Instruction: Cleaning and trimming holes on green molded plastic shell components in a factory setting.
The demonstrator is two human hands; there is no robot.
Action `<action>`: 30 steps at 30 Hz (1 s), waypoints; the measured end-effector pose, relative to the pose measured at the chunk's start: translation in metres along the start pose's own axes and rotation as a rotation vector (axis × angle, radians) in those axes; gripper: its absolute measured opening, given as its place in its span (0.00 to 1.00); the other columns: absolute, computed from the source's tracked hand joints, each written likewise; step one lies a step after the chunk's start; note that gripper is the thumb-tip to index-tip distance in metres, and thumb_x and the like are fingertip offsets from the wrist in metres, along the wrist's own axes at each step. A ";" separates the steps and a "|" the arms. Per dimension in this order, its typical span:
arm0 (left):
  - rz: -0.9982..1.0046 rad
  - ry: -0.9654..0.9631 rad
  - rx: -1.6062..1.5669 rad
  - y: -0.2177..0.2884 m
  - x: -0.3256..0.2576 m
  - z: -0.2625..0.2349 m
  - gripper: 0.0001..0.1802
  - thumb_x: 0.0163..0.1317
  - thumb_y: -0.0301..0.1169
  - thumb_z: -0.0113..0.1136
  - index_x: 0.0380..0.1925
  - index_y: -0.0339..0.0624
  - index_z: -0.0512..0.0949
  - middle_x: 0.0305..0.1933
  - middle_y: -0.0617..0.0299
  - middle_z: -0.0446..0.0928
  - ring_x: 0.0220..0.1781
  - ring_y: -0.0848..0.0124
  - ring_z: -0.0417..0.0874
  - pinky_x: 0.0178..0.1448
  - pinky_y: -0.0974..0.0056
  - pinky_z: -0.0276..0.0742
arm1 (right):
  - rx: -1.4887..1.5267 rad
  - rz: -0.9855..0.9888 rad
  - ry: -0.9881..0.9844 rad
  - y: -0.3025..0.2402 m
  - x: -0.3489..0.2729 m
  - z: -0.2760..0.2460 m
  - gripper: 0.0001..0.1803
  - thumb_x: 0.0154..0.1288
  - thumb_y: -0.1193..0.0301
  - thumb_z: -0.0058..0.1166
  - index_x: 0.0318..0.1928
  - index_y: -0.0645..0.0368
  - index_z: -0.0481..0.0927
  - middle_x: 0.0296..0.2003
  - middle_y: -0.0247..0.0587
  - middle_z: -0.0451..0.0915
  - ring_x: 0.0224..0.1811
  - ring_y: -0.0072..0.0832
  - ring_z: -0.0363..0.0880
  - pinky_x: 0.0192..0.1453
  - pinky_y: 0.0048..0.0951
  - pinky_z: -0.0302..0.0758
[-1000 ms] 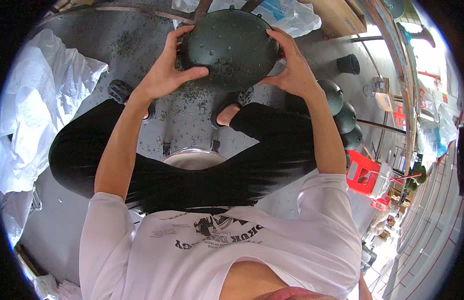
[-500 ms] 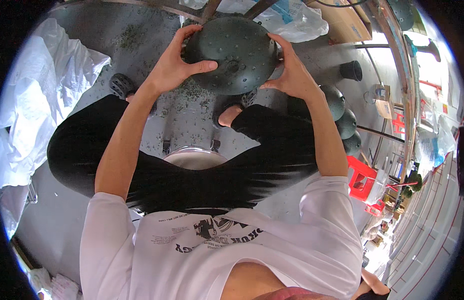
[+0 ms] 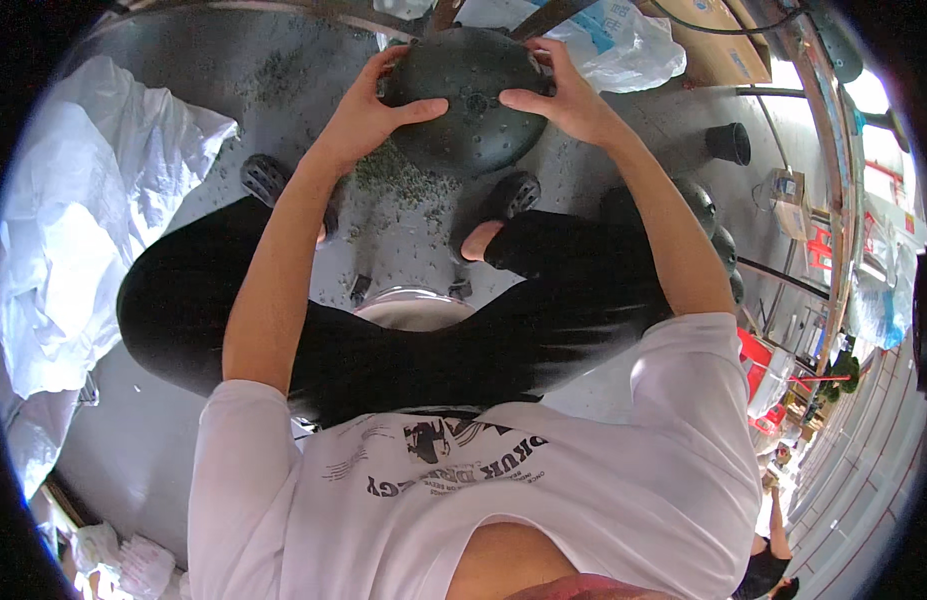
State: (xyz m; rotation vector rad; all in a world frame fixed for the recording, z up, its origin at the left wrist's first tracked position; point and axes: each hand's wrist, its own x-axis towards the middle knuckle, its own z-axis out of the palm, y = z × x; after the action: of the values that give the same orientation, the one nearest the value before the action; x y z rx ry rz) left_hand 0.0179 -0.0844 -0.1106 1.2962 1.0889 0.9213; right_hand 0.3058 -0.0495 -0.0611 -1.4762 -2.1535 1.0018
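While 2 hands clasp it from opposite sides, 1 dark green ball (image 3: 473,145) sits out in front of the knees, above the floor (image 3: 133,440); whether it also rests against something beneath, I cannot tell. Many small knobs dot it, and 1 round mark lies between the 2 thumbs. The left hand (image 3: 368,115) grasps its left side, thumb flat on the near face, fingers curled round the edge. The right hand (image 3: 576,105) grips the right side in the same way.

Behind the ball stand at least 2 brown bars (image 3: 553,18), with 1 clear bag (image 3: 633,55) to the right. Nearer the person, green bits (image 3: 408,180), too many to count, lie scattered around 2 dark shoes (image 3: 513,193). Between the black-trousered legs shows 1 pale seat (image 3: 415,310).

Beyond the right forearm, 3 more balls (image 3: 695,203) are partly visible, grouped together. Farther right come 1 black pot (image 3: 728,145) and 2 boxes (image 3: 723,45), 1 large and 1 small. To the left spreads 1 crumpled white sheet (image 3: 58,230). At the lower right edge, 1 other person (image 3: 763,572) is partly in view.
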 end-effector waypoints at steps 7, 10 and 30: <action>-0.066 -0.030 0.004 0.009 0.014 -0.036 0.52 0.53 0.49 0.78 0.76 0.51 0.62 0.73 0.46 0.65 0.69 0.54 0.74 0.71 0.53 0.70 | -0.071 -0.095 -0.020 -0.007 0.026 0.011 0.58 0.56 0.36 0.67 0.74 0.62 0.59 0.67 0.64 0.68 0.72 0.53 0.67 0.75 0.45 0.66; -0.047 -0.025 -0.023 0.006 0.016 -0.048 0.51 0.55 0.50 0.77 0.75 0.50 0.63 0.71 0.48 0.68 0.70 0.56 0.73 0.71 0.55 0.68 | 0.002 -0.086 -0.045 -0.009 0.037 0.017 0.53 0.59 0.42 0.68 0.76 0.53 0.58 0.69 0.53 0.67 0.73 0.47 0.67 0.76 0.44 0.64; 0.024 0.108 0.084 0.023 0.017 -0.033 0.48 0.58 0.58 0.71 0.73 0.44 0.68 0.63 0.49 0.76 0.65 0.59 0.77 0.68 0.59 0.70 | 0.304 0.087 -0.141 -0.049 0.028 -0.011 0.56 0.61 0.40 0.65 0.76 0.61 0.55 0.71 0.57 0.62 0.75 0.50 0.60 0.77 0.49 0.59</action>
State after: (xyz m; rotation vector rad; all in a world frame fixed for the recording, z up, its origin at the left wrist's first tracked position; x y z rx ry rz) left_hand -0.0080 -0.0573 -0.0877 1.3431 1.2096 0.9815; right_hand 0.2691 -0.0306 -0.0210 -1.3978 -1.9317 1.4312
